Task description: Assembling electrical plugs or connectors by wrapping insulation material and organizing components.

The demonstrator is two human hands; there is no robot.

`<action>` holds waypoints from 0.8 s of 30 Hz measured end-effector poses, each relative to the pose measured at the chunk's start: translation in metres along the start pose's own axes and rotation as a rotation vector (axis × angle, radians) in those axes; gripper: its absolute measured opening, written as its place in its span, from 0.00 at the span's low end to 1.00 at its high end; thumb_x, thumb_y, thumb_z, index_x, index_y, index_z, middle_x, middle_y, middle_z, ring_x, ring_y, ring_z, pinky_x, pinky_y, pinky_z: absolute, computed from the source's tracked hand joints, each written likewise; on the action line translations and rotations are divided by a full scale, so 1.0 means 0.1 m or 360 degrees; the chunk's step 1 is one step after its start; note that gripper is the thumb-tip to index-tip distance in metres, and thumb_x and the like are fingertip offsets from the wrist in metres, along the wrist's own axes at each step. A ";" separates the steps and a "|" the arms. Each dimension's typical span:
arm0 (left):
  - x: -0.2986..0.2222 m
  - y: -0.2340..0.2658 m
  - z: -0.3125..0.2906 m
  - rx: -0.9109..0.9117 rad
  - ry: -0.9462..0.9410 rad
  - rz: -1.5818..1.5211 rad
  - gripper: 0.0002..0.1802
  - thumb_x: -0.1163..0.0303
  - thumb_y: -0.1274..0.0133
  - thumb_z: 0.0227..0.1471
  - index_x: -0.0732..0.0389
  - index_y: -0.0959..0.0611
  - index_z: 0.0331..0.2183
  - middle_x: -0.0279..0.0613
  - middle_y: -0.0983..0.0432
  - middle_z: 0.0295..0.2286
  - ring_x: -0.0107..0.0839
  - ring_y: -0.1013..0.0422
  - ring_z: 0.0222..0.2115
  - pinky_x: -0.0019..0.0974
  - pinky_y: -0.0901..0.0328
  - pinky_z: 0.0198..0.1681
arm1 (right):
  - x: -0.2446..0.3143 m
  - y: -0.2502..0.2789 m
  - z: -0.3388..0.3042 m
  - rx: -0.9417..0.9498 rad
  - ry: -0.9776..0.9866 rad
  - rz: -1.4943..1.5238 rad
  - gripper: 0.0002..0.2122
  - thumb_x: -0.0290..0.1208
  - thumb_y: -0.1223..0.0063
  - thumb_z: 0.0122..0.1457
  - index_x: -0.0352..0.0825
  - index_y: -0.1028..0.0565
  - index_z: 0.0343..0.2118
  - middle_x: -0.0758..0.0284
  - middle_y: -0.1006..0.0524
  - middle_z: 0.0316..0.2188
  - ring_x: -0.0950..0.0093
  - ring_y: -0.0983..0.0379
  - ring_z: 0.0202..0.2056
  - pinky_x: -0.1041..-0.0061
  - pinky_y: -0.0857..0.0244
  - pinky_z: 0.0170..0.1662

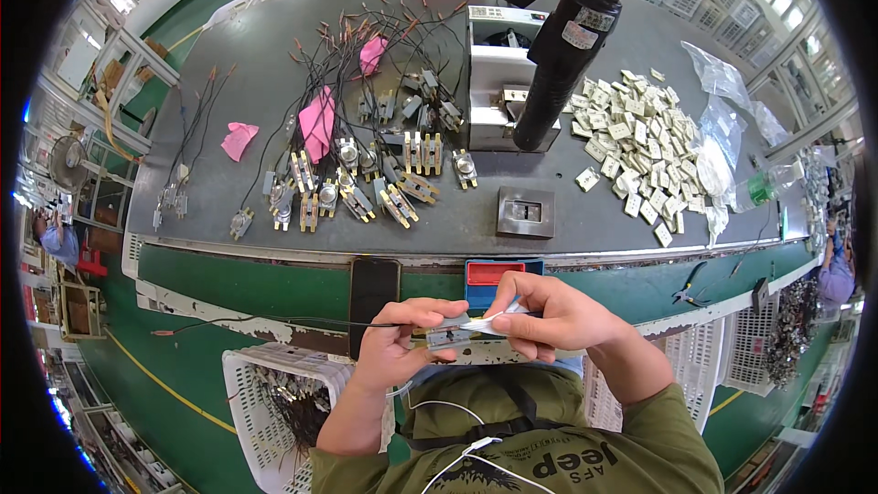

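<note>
My left hand (402,337) is closed on a small grey electrical part (446,337) with metal pieces. From it a thin black wire (274,319) trails away to the left, ending in a copper-coloured tip. My right hand (558,316) pinches a white, thin, soft-looking piece (487,323) against the right end of that part; I cannot tell whether it is cloth or film. Just beyond my hands, a small red tray (494,272) and a blue tray (479,296) stand at the table's front edge, partly hidden by my right hand. A dark phone (374,279) lies beside my left hand.
Wired switch-like parts (347,187) and pink scraps (318,123) cover the table's left. A black electric screwdriver (572,59) hangs before a white machine (489,101). Near it sit a metal block (526,212), a pile of white ceramic-looking pieces (640,146) and pliers (690,285).
</note>
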State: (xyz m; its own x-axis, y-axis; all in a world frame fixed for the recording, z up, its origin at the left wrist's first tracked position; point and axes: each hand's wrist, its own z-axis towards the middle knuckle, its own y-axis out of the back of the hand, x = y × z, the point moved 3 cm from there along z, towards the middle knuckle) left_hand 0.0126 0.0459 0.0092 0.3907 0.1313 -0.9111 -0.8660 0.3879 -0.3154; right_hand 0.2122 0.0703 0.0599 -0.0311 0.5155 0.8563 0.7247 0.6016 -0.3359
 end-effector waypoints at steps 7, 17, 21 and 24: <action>0.00 0.01 0.01 -0.0036 0.0031 -0.0024 0.27 0.80 0.35 0.34 0.59 0.30 0.37 0.54 0.28 0.39 0.44 0.30 0.45 0.42 0.31 0.45 | 0.02 0.00 0.01 0.0004 0.0006 -0.0007 0.08 0.33 0.55 0.62 0.34 0.34 0.36 0.72 0.31 0.13 0.86 0.39 0.12 0.86 0.47 0.14; 0.00 0.00 0.01 -0.0063 0.0018 0.0003 0.28 0.82 0.34 0.32 0.59 0.30 0.37 0.53 0.27 0.39 0.44 0.30 0.45 0.42 0.31 0.45 | 0.05 0.00 0.00 0.0022 -0.0042 -0.0068 0.09 0.35 0.56 0.63 0.33 0.35 0.37 0.72 0.32 0.13 0.86 0.39 0.12 0.86 0.47 0.14; 0.01 0.02 0.00 -0.0071 0.0034 -0.0014 0.27 0.82 0.35 0.33 0.59 0.30 0.37 0.52 0.28 0.39 0.44 0.30 0.45 0.41 0.31 0.45 | 0.06 0.00 0.01 0.0040 -0.0070 -0.0076 0.10 0.35 0.56 0.63 0.33 0.35 0.37 0.72 0.32 0.13 0.86 0.39 0.12 0.86 0.47 0.14; 0.01 0.01 0.02 -0.0068 0.0034 -0.0007 0.27 0.82 0.35 0.33 0.59 0.30 0.37 0.52 0.28 0.39 0.44 0.30 0.45 0.41 0.31 0.45 | 0.04 0.01 0.01 0.0017 -0.0048 -0.0020 0.10 0.36 0.56 0.63 0.33 0.35 0.37 0.72 0.32 0.13 0.86 0.39 0.12 0.86 0.48 0.14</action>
State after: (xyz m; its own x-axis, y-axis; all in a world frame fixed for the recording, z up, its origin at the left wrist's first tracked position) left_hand 0.0129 0.0487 0.0086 0.3879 0.1102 -0.9151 -0.8772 0.3489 -0.3298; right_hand 0.2127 0.0738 0.0629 -0.0608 0.5258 0.8484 0.7168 0.6145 -0.3295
